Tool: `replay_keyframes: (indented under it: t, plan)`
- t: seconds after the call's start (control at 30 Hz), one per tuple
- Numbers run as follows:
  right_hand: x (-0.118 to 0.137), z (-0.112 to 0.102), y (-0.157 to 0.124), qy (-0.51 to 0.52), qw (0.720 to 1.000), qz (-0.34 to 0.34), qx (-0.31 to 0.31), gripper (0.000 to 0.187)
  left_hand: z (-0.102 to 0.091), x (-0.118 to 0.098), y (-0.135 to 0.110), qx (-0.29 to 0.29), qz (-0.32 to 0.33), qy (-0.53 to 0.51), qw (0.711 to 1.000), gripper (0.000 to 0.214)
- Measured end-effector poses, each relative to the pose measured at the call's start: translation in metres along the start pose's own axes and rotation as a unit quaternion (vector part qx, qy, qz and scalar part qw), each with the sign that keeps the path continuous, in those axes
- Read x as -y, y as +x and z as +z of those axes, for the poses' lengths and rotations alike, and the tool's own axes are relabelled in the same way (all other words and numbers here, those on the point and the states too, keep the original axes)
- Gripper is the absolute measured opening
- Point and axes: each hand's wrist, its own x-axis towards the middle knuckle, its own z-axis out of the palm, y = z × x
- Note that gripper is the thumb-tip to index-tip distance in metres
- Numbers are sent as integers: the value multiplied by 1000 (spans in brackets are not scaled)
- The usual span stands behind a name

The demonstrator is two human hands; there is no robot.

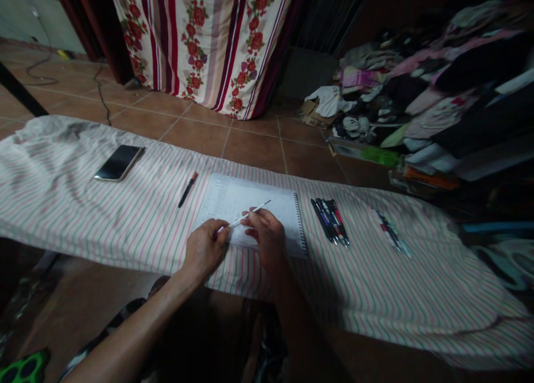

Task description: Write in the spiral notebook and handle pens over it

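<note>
Over the spiral notebook (271, 191), a thin white rod (236, 222), which looks like a pen refill, slants up to the right and ends in a dark tip. Its lower, purplish end is gripped in my left hand (205, 245), with fingers closed. Thumb and fingertips of my right hand (269, 234) pinch the same rod nearer its upper part. Handwriting fills the notebook page, partly covered by both hands. To the right of the notebook lies a group of several pens (329, 221). A black pen with an orange end (187, 189) lies to the left.
A striped cloth (167, 227) covers the long surface. On it lie a phone (119, 163) at the left and a smaller group of pens (392, 234) at the right. Beyond are a flowered curtain (208, 43) and a heap of clothes (400, 77) on the floor.
</note>
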Motion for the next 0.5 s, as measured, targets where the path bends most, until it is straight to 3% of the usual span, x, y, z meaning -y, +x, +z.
replay_keyframes:
  t: [0.23, 0.5]
  plan:
    - [1, -5, 4, 7, 999, -18, -25, 24, 0, -1, 3, 19, -6, -14, 1000, 27]
    - [9, -23, 12, 49, 996, -21, -73, 21, -4, 5, 12, -42, 39, 49, 997, 37]
